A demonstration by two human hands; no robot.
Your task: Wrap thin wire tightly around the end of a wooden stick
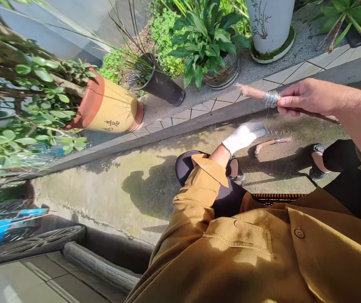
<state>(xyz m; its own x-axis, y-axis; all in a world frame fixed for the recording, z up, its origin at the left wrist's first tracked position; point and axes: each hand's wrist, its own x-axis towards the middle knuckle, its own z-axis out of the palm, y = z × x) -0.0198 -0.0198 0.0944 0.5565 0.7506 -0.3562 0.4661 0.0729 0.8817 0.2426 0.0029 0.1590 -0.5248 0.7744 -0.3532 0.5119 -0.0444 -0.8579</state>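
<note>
My bare right hand (303,99) grips a brown wooden stick (251,91), held nearly level above the ground. A thick coil of silvery wire (271,98) is wound around the stick just beyond my thumb. From the coil a thin strand hangs toward my left hand (246,136), which wears a white knitted glove. Its fingers are closed on the strand, though bright light washes out the fingertips. On the ground beyond the glove lies a short bent piece of wood (265,146) with wire around it, beside some loose curls of wire.
A tiled ledge (196,110) carries a tipped-looking yellow pot (114,105), a dark pot (164,86), a leafy plant in a glass bowl (223,73) and a white pot (270,27). My knees and shoes are below. A vehicle wheel (38,242) shows lower left.
</note>
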